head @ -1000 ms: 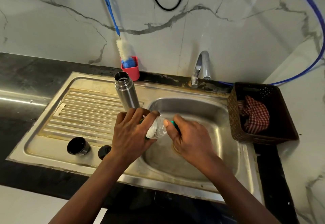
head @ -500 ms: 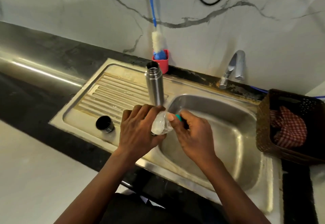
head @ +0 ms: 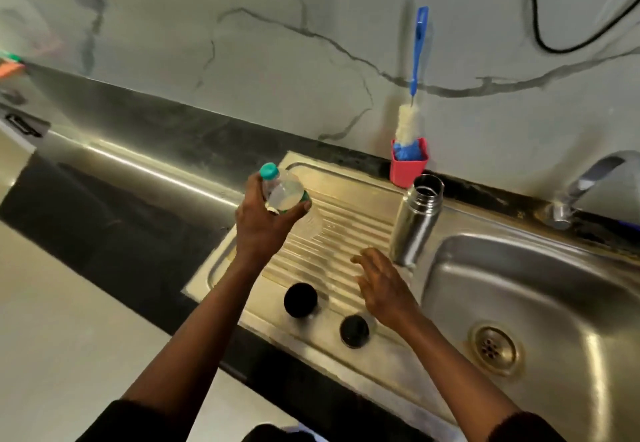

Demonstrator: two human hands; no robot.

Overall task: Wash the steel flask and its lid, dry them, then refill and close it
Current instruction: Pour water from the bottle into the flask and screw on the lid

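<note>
The left fingers point(head: 257, 187) and thumb are curled round a small clear bottle point(head: 284, 193) with a teal cap. They are clamped on its lower half and hold it tilted in the air, cap pointing up and away from me. From my seat, that bottle and the left hand point(head: 261, 230) sit well to the left of the steel flask point(head: 415, 223), clear of it.

The right fingers point(head: 363, 259) are straight and spread apart, gripping nothing. The right hand point(head: 384, 289) is palm down just left of the flask's base and nearer me, and I can see a gap between fingertips and steel. I cannot tell whether it touches the ribs below.

The flask stands upright, mouth open, on the ribbed drainboard point(head: 332, 226). Nearer me than the flask and to its left lie a black cap point(head: 300, 300) and a smaller black stopper point(head: 354, 331), apart from each other. The stopper is just beside the right wrist.

Right behind the flask stands a red holder point(head: 408, 173) with a blue-handled brush point(head: 410, 122) leaning on the marble wall. To the flask's right is the basin point(head: 540, 278), and the tap point(head: 588, 181) is behind that. The dark counter point(head: 121, 199) runs off to the flask's left.
</note>
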